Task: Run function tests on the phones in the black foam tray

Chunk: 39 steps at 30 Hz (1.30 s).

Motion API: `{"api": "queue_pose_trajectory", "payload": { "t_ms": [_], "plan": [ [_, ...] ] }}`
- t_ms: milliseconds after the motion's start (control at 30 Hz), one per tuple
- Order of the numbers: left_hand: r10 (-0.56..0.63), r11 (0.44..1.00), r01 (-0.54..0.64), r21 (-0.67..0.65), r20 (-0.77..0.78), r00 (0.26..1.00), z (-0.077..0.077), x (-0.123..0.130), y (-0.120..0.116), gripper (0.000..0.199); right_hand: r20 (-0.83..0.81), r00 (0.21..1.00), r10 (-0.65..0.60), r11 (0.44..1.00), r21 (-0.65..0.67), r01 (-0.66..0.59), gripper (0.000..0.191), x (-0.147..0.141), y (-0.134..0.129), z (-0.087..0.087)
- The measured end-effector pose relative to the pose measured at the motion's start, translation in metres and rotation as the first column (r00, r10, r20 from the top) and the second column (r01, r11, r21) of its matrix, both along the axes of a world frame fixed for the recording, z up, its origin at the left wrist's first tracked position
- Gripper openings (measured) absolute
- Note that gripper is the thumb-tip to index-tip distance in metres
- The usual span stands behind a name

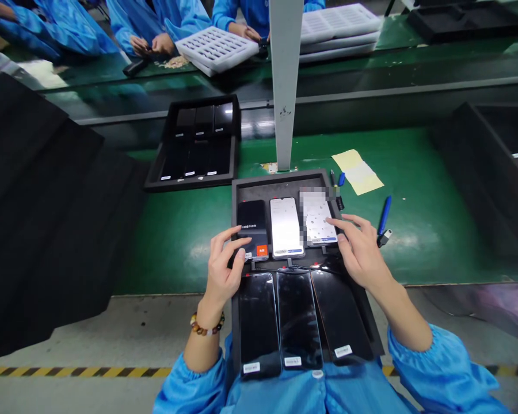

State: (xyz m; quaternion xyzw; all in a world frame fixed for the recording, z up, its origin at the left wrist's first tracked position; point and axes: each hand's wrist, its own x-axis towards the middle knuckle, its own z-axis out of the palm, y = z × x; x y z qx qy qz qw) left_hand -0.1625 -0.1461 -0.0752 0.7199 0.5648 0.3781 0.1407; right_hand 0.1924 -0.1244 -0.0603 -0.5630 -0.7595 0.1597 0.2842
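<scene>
A black tray (280, 183) holds two rows of smartphones and overhangs the bench edge toward my body. My left hand (225, 260) is at the tray's left side, fingers apart over a dark-screened phone (252, 215) with white text and an orange-red square. Beside it lies a phone with a lit white screen (286, 227). My right hand (360, 247) has its index fingertip at the screen of the far-row right phone (317, 215), which is lit and partly pixelated. Three phones with black screens (300, 319) fill the near row. Black cables (289, 269) run between the rows.
Another black tray of phones (234, 167) sits at the back left. A grey post (284, 86) rises behind my tray. Yellow paper (357, 171), a blue pen (385, 214) and a cable plug (385, 237) lie rightward. Co-workers in blue sleeves sit opposite; black foam stacks (38, 218) stand left.
</scene>
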Motion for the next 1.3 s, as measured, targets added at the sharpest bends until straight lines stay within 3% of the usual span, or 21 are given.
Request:
{"api": "queue_pose_trajectory", "payload": {
  "t_ms": [100, 233, 400, 500, 600, 767, 933, 1100, 1300],
  "plan": [
    [-0.005, 1.0, 0.005, 0.005, 0.011, 1.0, 0.001, 0.002, 0.0, 0.029, -0.007, 1.0, 0.017, 1.0, -0.004, -0.017, 0.043, -0.001, 0.007, -0.001],
    [-0.021, 0.999, 0.021, 0.033, 0.0, 1.0, 0.01, 0.007, -0.002, 0.028, -0.02, 0.991, 0.129, 0.99, 0.061, -0.128, 0.038, 0.0, -0.007, 0.001],
    [-0.226, 0.973, 0.229, 0.0, -0.167, 0.96, 0.03, 0.024, -0.002, 0.027, 0.01, 0.952, 0.306, 0.952, 0.03, -0.306, 0.043, -0.014, -0.026, 0.01],
    [-0.292, 0.956, 0.291, -0.042, -0.228, 0.929, 0.04, 0.036, 0.002, 0.029, 0.036, 0.928, 0.37, 0.929, -0.007, -0.37, 0.047, -0.025, -0.028, 0.016],
    [-0.342, 0.939, 0.338, -0.064, -0.266, 0.901, 0.046, 0.047, 0.007, 0.029, 0.029, 0.948, 0.318, 0.948, 0.011, -0.318, 0.047, -0.019, -0.027, 0.018],
    [-0.41, 0.912, 0.399, -0.096, -0.279, 0.869, 0.05, 0.061, 0.012, 0.03, 0.014, 0.998, 0.066, 0.997, 0.034, -0.067, 0.045, 0.013, -0.03, 0.008],
    [-0.446, 0.895, 0.428, -0.125, -0.256, 0.858, 0.049, 0.068, 0.013, 0.029, 0.016, 0.998, 0.068, 0.998, -0.008, -0.068, 0.045, 0.023, -0.03, 0.004],
    [-0.461, 0.888, 0.436, -0.149, -0.258, 0.849, 0.048, 0.071, 0.012, 0.029, -0.017, 1.0, 0.0, 0.999, 0.039, 0.001, 0.044, 0.026, -0.019, 0.006],
    [-0.365, 0.931, 0.342, -0.129, -0.282, 0.887, 0.048, 0.065, 0.015, 0.033, -0.042, 0.999, -0.013, 1.0, -0.002, 0.013, 0.043, 0.017, -0.001, -0.001]
  ]
}}
